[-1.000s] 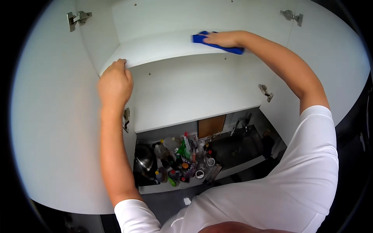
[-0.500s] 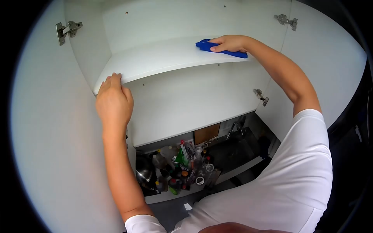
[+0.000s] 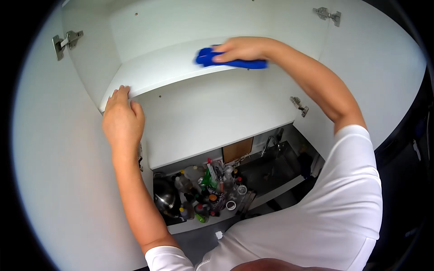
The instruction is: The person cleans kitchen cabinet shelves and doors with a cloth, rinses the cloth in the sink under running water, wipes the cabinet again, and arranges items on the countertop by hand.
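Observation:
A white cabinet shelf [image 3: 156,67] runs across the upper part of the view. My right hand [image 3: 244,49] presses a blue cloth [image 3: 209,56] onto its top near the front edge, and part of the cloth hangs over that edge. The cloth is bunched under the palm and slightly blurred. At the shelf's front left corner is my left hand [image 3: 123,119]. Its fingers lie over the top of the edge and the thumb sits at the front, gripping the board.
Open cabinet doors stand at the left [image 3: 49,149] and right [image 3: 370,67], on metal hinges [image 3: 67,43]. Below are the cabinet's bottom board [image 3: 203,122], several bottles and jars [image 3: 212,197], a metal pot [image 3: 166,196], a wooden board [image 3: 238,150], a faucet [image 3: 267,144] and a sink [image 3: 282,162].
My right hand has slid the blue cloth leftward along the shelf. The left hand keeps its place at the shelf corner, while the whole view has shifted slightly.

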`<act>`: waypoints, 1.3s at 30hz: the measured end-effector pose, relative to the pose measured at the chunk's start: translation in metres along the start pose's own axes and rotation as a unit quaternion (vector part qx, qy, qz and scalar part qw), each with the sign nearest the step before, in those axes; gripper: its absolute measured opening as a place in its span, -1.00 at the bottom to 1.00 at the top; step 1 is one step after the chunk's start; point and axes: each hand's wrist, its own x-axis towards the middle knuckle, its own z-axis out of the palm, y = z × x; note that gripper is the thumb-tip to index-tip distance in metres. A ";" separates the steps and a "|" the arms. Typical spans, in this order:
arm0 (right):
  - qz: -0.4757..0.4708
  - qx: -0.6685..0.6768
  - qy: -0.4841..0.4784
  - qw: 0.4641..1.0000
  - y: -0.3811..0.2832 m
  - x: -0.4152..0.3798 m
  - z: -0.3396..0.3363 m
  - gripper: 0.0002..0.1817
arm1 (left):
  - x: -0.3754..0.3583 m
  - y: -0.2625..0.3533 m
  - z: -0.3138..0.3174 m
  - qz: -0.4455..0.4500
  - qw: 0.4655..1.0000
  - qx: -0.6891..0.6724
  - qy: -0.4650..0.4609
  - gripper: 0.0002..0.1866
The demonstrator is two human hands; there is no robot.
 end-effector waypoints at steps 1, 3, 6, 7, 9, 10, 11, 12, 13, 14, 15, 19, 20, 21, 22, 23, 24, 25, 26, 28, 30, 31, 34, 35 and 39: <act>0.022 0.004 -0.011 1.000 -0.031 0.016 0.011 -0.40 | 0.003 0.000 0.001 0.007 1.000 0.002 0.001 -0.60; 0.018 -0.015 -0.021 1.000 -0.057 0.047 0.025 -0.38 | 0.001 -0.004 0.006 0.003 1.000 -0.018 0.006 -0.59; 0.005 -0.078 0.038 0.996 -0.029 0.016 0.010 -0.38 | 0.001 -0.009 0.013 0.020 1.000 0.001 0.022 -0.60; 0.044 -0.001 0.021 0.999 -0.003 -0.006 -0.005 -0.40 | 0.000 -0.007 0.013 0.022 1.000 -0.003 0.017 -0.60; 0.026 0.050 0.061 0.997 0.056 -0.039 -0.021 -0.50 | 0.002 -0.003 0.007 0.002 1.000 -0.008 0.006 -0.60; -0.036 0.020 0.113 0.993 0.052 -0.044 -0.019 -0.56 | 0.004 -0.004 0.006 -0.005 1.000 -0.009 0.011 -0.60; -0.005 -0.014 0.098 0.995 0.050 -0.039 -0.021 -0.52 | 0.004 -0.003 0.005 -0.008 1.000 -0.003 0.008 -0.60; 0.008 -0.017 0.074 0.997 0.034 -0.022 -0.014 -0.57 | 0.001 0.000 0.004 -0.003 1.000 0.004 -0.002 -0.61; 0.018 -0.008 0.063 0.998 0.004 -0.006 -0.002 -0.57 | 0.002 0.002 0.004 0.002 1.000 0.007 -0.003 -0.61; 0.024 -0.034 0.029 0.999 -0.019 0.011 0.006 -0.54 | 0.003 0.000 0.006 0.005 1.000 -0.003 0.005 -0.60; 0.029 -0.030 0.026 0.999 -0.035 0.018 0.013 -0.49 | 0.001 -0.001 0.007 0.005 1.000 -0.014 0.012 -0.60; -0.061 -0.079 0.113 0.989 0.022 0.010 0.006 -0.51 | 0.002 -0.006 0.011 0.012 1.000 -0.014 0.020 -0.60; -0.067 -0.053 0.114 0.990 0.040 0.002 0.000 -0.53 | 0.000 -0.003 0.009 0.008 1.000 -0.015 0.017 -0.60; -0.072 -0.042 0.112 0.990 0.037 0.004 -0.002 -0.54 | -0.001 -0.005 0.007 0.002 1.000 -0.015 0.015 -0.59; -0.078 -0.031 0.109 0.990 0.027 0.004 -0.002 -0.55 | -0.001 -0.006 0.006 -0.003 1.000 -0.014 0.015 -0.59; -0.049 -0.045 0.070 0.995 0.014 0.011 -0.003 -0.57 | -0.001 -0.006 0.005 0.000 1.000 -0.009 0.014 -0.59; -0.018 -0.058 0.033 0.998 -0.006 0.014 -0.001 -0.58 | -0.002 -0.002 0.005 0.007 1.000 -0.006 0.012 -0.59; 0.023 -0.077 0.027 0.996 -0.025 0.019 0.002 -0.59 | -0.001 -0.001 0.005 0.008 1.000 -0.005 0.008 -0.59; 0.085 -0.055 0.030 0.994 -0.044 0.012 0.007 -0.60 | 0.000 -0.003 0.006 0.007 1.000 -0.010 0.005 -0.60; -0.008 -0.113 0.052 0.992 -0.016 0.010 0.002 -0.62 | 0.001 -0.002 0.004 0.007 1.000 -0.015 0.005 -0.60; -0.040 -0.086 0.053 0.994 0.029 -0.006 -0.014 -0.62 | 0.000 0.001 -0.001 -0.011 1.000 -0.016 -0.008 -0.59; -0.075 -0.061 0.052 0.994 0.045 -0.013 -0.019 -0.63 | 0.000 0.000 -0.001 -0.012 1.000 -0.016 -0.004 -0.59; -0.048 -0.100 0.025 0.994 0.017 0.002 -0.014 -0.63 | -0.002 -0.002 0.005 -0.019 1.000 0.003 -0.016 -0.58; -0.038 -0.100 0.038 0.993 -0.006 0.013 0.001 -0.60 | -0.001 -0.007 0.010 0.001 1.000 -0.004 0.001 -0.58; -0.056 -0.128 0.039 0.989 -0.031 0.036 0.015 -0.50 | 0.000 -0.004 0.009 -0.002 1.000 0.014 0.009 -0.57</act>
